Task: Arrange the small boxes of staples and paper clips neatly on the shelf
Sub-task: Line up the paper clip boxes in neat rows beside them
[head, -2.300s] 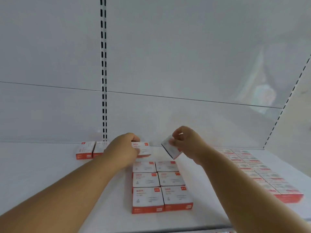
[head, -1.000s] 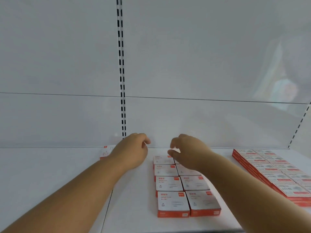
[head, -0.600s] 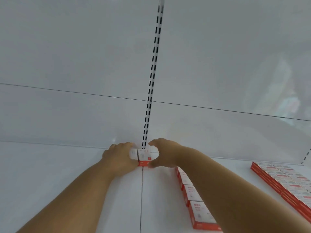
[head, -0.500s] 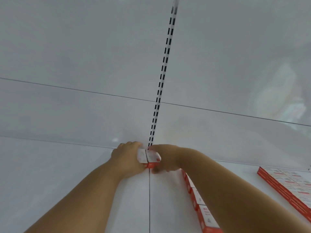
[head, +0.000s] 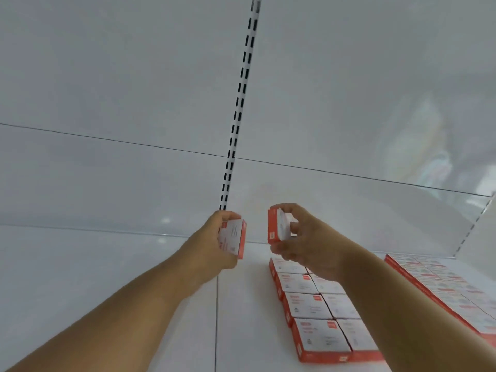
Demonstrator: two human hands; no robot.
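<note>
My left hand (head: 214, 245) grips a small red-and-white box (head: 234, 238), lifted off the white shelf (head: 107, 277) and tilted on edge. My right hand (head: 308, 245) pinches a second small red-and-white box (head: 277, 228), also raised and turned on its side, a short gap to the right of the first. Below my right hand, a two-wide block of the same boxes (head: 311, 307) lies flat on the shelf, running toward the front edge. My right forearm hides part of that block.
A second, larger block of red-and-white boxes (head: 451, 291) lies at the far right of the shelf. A slotted upright (head: 239, 103) runs up the white back panel. A seam (head: 216, 318) splits the shelf boards below my left hand.
Both hands lifted the two boxes from the back of the shelf by the upright, pulled them apart and tilted them on edge. The view has swung slightly right.
</note>
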